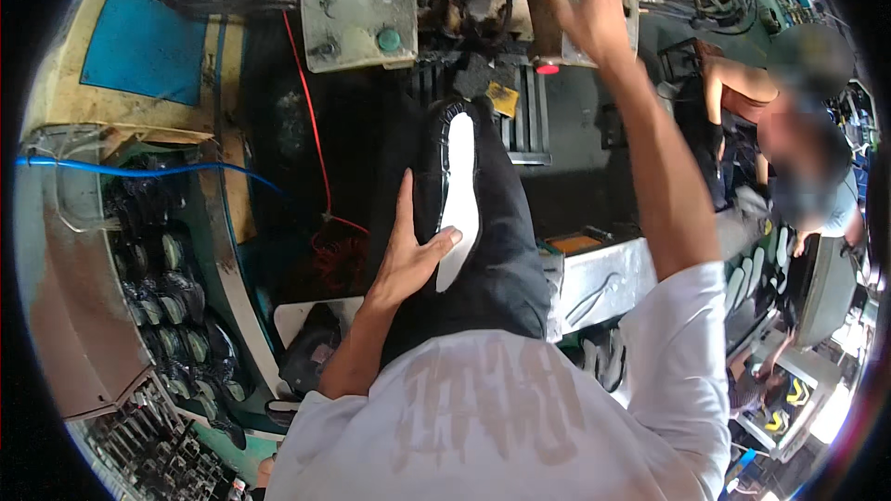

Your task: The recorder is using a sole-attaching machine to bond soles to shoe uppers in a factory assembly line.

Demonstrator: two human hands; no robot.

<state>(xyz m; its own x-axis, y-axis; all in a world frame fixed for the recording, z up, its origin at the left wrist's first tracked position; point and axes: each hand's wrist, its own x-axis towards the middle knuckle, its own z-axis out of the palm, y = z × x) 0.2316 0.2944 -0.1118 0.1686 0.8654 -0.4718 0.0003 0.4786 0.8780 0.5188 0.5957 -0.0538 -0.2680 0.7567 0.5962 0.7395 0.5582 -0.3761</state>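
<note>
A black shoe upper with a long white insole [460,167] rests sole up over my thighs, its gathered black toe edge pointing away from me. My left hand [415,255] grips it near the heel end, thumb on the white sole and index finger stretched along the side. Farther off and to the right, my right hand [587,9] is raised by the dark part of a machine [538,5], fingers apart and slightly blurred. Whether it touches the machine, I cannot tell.
The machine's pale control box [360,14] has a green button. A metal box with pliers [591,297] stands at my right. Racks of dark shoes [176,306] line the left, near a blue hose [139,167] and a red cord [311,111]. Other people sit at far right.
</note>
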